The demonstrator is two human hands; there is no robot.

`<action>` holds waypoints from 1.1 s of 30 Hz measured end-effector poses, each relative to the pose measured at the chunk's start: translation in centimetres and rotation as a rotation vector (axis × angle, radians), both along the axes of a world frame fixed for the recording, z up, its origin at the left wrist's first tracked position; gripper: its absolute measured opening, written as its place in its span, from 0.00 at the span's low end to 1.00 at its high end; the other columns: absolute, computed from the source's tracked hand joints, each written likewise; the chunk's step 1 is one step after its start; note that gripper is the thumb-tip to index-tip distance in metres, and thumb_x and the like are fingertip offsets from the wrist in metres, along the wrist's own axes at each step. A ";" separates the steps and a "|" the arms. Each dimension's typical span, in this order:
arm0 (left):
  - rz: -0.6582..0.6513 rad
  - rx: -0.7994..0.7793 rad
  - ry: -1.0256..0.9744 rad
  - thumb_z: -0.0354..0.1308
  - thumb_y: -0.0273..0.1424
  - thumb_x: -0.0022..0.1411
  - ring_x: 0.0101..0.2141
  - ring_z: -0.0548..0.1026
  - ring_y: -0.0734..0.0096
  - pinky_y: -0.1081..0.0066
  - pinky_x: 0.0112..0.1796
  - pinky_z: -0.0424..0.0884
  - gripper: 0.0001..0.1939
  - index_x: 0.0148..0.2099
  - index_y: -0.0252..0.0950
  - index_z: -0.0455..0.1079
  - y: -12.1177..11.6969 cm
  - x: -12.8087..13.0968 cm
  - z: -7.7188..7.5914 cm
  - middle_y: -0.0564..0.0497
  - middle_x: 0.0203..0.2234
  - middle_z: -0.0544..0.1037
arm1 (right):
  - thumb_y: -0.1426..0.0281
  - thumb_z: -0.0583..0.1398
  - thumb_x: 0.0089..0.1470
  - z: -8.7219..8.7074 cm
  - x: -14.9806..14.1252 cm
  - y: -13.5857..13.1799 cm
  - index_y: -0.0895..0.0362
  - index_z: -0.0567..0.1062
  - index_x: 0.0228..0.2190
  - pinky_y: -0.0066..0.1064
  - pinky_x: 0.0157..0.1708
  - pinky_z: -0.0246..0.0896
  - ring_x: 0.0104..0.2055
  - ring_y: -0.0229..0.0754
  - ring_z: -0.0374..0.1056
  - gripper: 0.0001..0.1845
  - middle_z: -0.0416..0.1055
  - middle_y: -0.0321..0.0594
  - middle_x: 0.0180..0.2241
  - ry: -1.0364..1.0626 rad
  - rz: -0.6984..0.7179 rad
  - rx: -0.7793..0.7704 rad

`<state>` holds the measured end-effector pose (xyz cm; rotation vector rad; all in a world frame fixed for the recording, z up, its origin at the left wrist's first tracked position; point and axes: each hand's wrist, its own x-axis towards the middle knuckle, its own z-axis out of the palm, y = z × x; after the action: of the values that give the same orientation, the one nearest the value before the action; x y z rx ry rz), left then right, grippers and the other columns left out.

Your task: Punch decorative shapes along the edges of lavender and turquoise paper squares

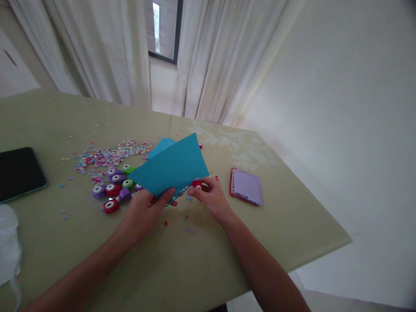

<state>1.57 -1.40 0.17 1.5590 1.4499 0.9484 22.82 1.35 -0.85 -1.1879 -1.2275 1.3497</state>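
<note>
My left hand (pixel 151 208) pinches the lower edge of a blue sheet of paper (pixel 173 164), thumb on top, holding it tilted above the table. Small punched holes run along the sheet's near edge. In my right hand (pixel 212 199) is a small red craft punch (pixel 197 184), gripped between thumb and fingers at the sheet's right end. Whether the paper sits inside the punch's slot I cannot tell. Left of the sheet lies a cluster of red, purple and green craft punches (pixel 112 190). Another blue sheet (pixel 161 146) shows partly behind the held one.
A heap of colourful paper cutouts (pixel 113 155) spreads beyond the punches, with loose bits scattered about. To the right lies a stack of edged paper cards (pixel 247 186), lilac on top. A dark tablet (pixel 21 173) and a white face mask (pixel 8 242) rest at the left.
</note>
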 end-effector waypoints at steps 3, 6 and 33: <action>0.007 0.007 0.013 0.57 0.52 0.64 0.35 0.86 0.49 0.60 0.36 0.79 0.23 0.32 0.41 0.84 0.0 0.0 0.0 0.46 0.34 0.90 | 0.55 0.80 0.38 -0.3 0.1 0.1 0.54 0.76 0.25 0.30 0.26 0.47 0.25 0.34 0.56 0.23 0.64 0.29 0.23 0.016 0.022 -0.012; -0.001 0.018 -0.007 0.58 0.51 0.63 0.35 0.86 0.49 0.60 0.36 0.79 0.22 0.32 0.42 0.83 0.0 0.1 0.3 0.47 0.33 0.90 | 0.48 0.77 0.45 -0.8 0.3 0.3 0.54 0.78 0.27 0.31 0.25 0.43 0.24 0.34 0.51 0.25 0.60 0.28 0.21 -0.007 0.014 0.030; 0.025 -0.014 -0.085 0.60 0.51 0.62 0.36 0.87 0.49 0.59 0.41 0.82 0.20 0.27 0.44 0.81 0.2 0.1 0.8 0.46 0.34 0.90 | 0.39 0.71 0.53 -1.2 0.9 0.8 0.53 0.77 0.26 0.33 0.27 0.46 0.25 0.37 0.54 0.30 0.64 0.32 0.23 0.160 -0.083 0.085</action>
<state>1.64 -1.23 0.96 1.4756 1.4160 1.0049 23.69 2.17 -2.08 -1.0400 -1.0994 1.2925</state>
